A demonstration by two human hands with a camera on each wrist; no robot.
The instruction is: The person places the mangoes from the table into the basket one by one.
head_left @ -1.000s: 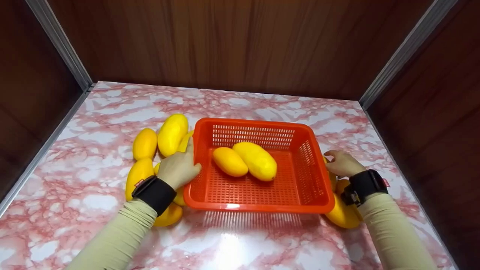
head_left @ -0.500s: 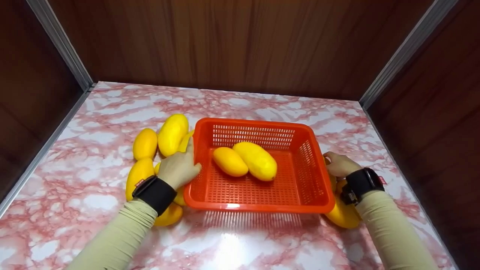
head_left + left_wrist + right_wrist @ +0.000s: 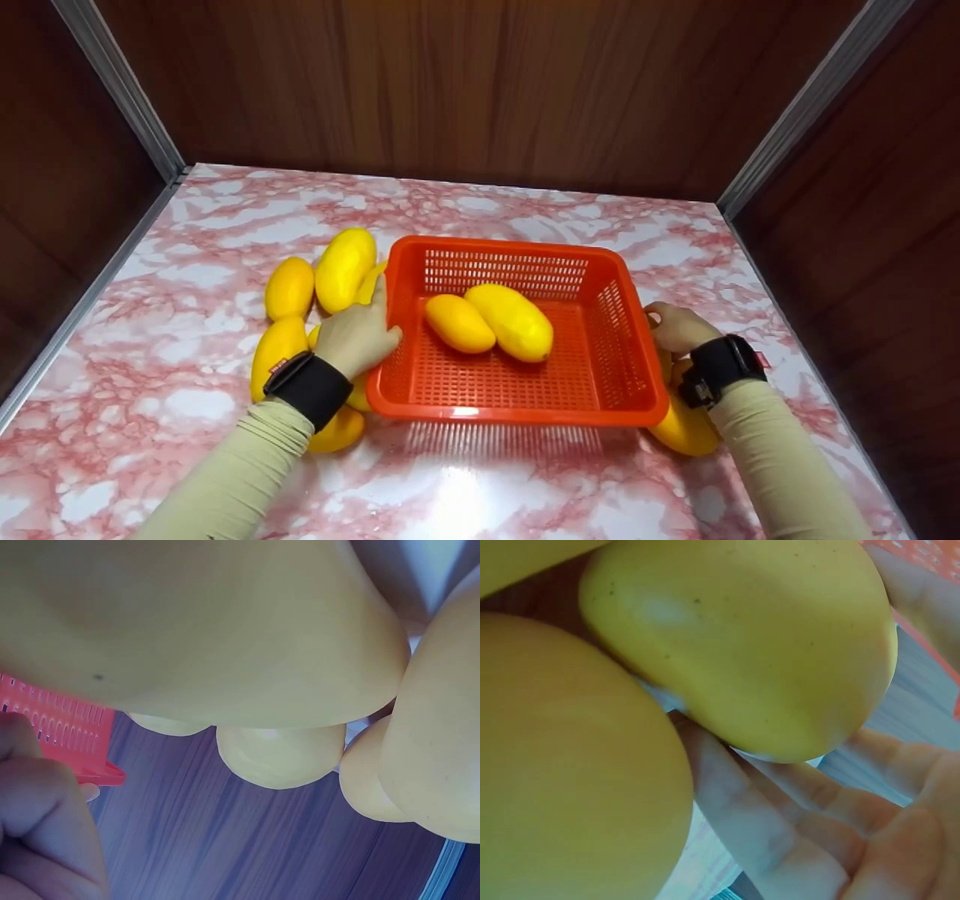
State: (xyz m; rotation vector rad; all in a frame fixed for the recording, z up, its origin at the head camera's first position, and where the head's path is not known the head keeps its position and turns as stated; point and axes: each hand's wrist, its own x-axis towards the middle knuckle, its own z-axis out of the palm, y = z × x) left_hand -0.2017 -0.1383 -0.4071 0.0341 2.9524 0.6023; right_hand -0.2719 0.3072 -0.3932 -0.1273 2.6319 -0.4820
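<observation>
A red plastic basket (image 3: 517,415) with slotted walls stands in the middle of the table, two yellow mangoes (image 3: 511,322) lying side by side in it. My left hand (image 3: 356,337) grips the basket's left rim, thumb over the inside. Outside the right wall, my right hand (image 3: 681,328) holds a mango (image 3: 742,637); the right wrist view has the thumb along one side and fingers under it. Beside that mango lies another mango (image 3: 570,765). From the head view, the held fruit is mostly hidden by the hand and basket.
Several mangoes (image 3: 289,289) cluster left of the basket, around and under my left wrist. A further mango (image 3: 684,427) lies by the basket's front right corner. Dark wood panels (image 3: 480,90) enclose the marbled table (image 3: 187,405) at back and sides.
My right hand has shifted slightly left toward the basket, its fingers closing in on the mango. The left hand, basket and other mangoes have stayed put.
</observation>
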